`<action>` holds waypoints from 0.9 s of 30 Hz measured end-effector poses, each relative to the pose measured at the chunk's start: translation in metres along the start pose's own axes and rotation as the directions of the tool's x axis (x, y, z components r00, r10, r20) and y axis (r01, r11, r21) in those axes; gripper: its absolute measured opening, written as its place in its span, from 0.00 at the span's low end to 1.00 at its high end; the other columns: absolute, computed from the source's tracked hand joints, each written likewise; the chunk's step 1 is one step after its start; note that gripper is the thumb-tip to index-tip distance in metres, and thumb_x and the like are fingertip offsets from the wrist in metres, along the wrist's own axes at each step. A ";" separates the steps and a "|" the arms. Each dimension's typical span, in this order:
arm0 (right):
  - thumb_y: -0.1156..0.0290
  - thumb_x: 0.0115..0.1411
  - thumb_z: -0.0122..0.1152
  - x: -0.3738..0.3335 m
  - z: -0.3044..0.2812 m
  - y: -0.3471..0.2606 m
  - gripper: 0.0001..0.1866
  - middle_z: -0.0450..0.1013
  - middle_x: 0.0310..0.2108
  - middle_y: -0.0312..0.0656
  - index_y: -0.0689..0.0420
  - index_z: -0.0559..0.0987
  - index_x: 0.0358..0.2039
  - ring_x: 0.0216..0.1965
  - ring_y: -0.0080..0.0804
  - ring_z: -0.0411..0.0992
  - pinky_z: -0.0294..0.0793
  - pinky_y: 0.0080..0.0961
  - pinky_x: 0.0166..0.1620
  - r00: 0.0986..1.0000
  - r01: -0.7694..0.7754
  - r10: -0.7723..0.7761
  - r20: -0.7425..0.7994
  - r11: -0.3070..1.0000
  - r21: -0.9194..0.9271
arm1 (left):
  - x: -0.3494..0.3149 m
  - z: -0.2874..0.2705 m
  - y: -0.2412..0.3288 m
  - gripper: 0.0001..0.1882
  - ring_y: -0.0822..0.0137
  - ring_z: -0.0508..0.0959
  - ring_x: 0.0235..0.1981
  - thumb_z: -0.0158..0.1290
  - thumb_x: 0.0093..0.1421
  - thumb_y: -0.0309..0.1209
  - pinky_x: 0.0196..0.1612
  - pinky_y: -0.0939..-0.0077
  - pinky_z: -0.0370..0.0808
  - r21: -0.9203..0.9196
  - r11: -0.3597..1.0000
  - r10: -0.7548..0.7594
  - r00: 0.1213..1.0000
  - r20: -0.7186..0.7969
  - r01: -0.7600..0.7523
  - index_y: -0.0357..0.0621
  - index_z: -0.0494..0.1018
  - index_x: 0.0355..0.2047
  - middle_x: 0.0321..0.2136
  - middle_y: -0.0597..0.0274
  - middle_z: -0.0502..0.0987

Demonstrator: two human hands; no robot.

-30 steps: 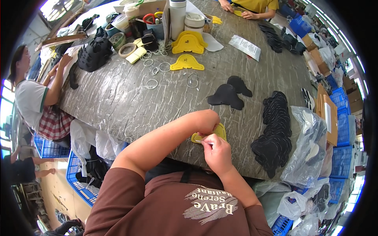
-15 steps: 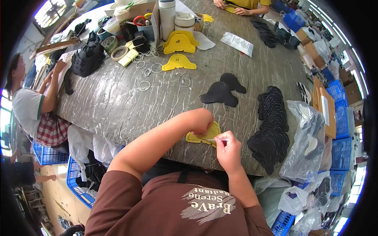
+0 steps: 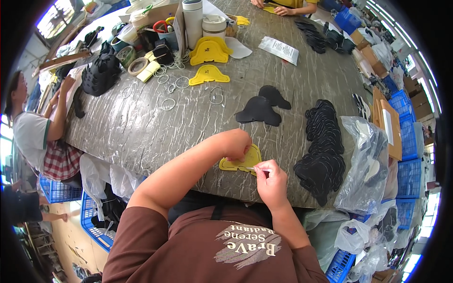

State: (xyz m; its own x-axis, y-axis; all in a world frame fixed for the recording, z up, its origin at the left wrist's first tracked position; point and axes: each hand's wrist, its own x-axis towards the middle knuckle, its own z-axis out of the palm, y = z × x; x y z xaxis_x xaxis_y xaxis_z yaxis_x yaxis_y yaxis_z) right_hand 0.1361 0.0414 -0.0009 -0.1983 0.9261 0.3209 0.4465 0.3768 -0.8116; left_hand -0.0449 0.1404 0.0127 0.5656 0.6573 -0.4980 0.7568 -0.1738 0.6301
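A yellow curved template (image 3: 254,153) lies flat near the table's front edge. My left hand (image 3: 237,143) presses down on its left part, fingers curled and tips partly hidden. In my right hand (image 3: 272,181) a thin pale pen (image 3: 251,169) is pinched, its tip at the template's near edge. Beyond my hands lie two black curved pieces (image 3: 258,112), one partly over the other. To the right spreads a long overlapping stack of similar black pieces (image 3: 324,137). More yellow templates (image 3: 209,75) rest farther back, some stacked.
A clear plastic bag (image 3: 361,165) hangs over the table's right edge. Far left stand a white bottle (image 3: 192,23), a tape roll (image 3: 138,66) and loose rings (image 3: 168,104). A white packet (image 3: 279,50) lies farther back. One co-worker sits left; another's hands (image 3: 283,10) work opposite.
The whole view has shifted slightly, so the table's things sit a little farther left and up. Both hands stay at the template, with the pen still at its near edge.
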 end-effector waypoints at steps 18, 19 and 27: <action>0.79 0.55 0.62 0.003 0.001 0.000 0.08 0.73 0.23 0.47 0.59 0.70 0.28 0.25 0.47 0.74 0.72 0.37 0.29 1.000 -0.011 0.012 0.023 0.999 -0.038 | 0.000 0.001 -0.002 0.07 0.64 0.80 0.19 0.61 0.45 0.26 0.24 0.70 0.75 -0.025 0.999 0.023 1.000 -0.011 -0.023 0.37 0.74 0.23 0.16 0.56 0.77; 0.79 0.55 0.62 0.001 0.001 0.000 0.08 0.74 0.24 0.47 0.60 0.70 0.29 0.25 0.47 0.74 0.72 0.36 0.29 0.999 -0.042 0.042 0.003 0.999 -0.007 | -0.001 0.001 -0.002 0.07 0.64 0.80 0.19 0.61 0.45 0.26 0.24 0.70 0.75 -0.026 0.999 0.021 1.000 -0.011 -0.022 0.37 0.74 0.23 0.16 0.56 0.77; 0.80 0.56 0.62 -0.005 -0.010 0.004 0.07 0.74 0.25 0.48 0.61 0.71 0.30 0.25 0.46 0.75 0.73 0.34 0.29 0.998 -0.054 0.053 -0.019 0.998 -0.042 | -0.004 -0.001 0.000 0.06 0.65 0.80 0.19 0.60 0.46 0.26 0.24 0.70 0.75 0.011 0.999 0.053 0.998 -0.022 -0.053 0.38 0.74 0.22 0.16 0.57 0.78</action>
State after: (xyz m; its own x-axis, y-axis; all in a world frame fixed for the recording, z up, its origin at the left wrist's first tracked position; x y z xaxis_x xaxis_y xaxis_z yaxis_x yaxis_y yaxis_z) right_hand 0.1473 0.0383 -0.0006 -0.1575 0.9451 0.2863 0.4929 0.3264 -0.8065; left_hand -0.0473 0.1388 0.0151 0.5976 0.6633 -0.4505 0.7295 -0.2165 0.6489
